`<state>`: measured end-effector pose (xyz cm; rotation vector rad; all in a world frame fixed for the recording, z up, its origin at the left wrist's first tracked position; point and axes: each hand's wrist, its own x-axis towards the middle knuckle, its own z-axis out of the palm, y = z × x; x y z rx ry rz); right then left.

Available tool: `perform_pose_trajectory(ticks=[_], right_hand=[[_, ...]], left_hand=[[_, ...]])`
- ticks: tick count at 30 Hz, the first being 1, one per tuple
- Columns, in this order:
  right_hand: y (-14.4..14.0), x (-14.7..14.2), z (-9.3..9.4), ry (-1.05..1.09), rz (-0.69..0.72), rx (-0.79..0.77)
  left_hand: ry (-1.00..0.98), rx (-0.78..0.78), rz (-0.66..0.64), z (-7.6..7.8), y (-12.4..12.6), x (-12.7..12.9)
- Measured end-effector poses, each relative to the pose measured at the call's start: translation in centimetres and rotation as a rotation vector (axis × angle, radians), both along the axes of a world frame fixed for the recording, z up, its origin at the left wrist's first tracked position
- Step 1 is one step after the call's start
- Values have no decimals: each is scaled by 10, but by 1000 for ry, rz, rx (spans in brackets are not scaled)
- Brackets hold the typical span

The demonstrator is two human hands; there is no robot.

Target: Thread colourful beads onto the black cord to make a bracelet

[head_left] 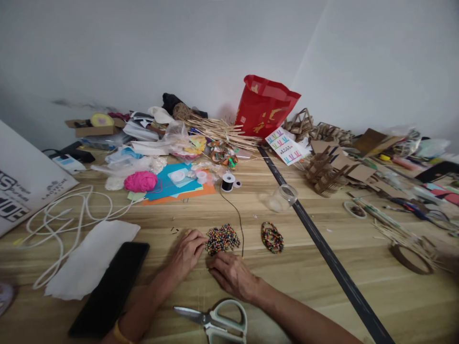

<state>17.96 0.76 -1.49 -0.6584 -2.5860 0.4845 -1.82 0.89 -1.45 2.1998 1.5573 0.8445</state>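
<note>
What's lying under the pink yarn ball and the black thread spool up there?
The pink yarn ball rests on the edge of blue paper sheets, with an orange sheet beneath them. The black thread spool stands on bare wooden table. What the sheets cover is hidden.

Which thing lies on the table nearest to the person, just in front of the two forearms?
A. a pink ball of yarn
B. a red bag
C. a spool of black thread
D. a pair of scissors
D: the scissors lie at the near edge, between the forearms.
</note>
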Motion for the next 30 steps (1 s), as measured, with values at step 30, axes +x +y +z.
perform_pose_trajectory(ticks=[30], right_hand=[[0, -1, -3, -11, -3, 62]], left_hand=[[-51, 55, -27, -2, -3, -1]])
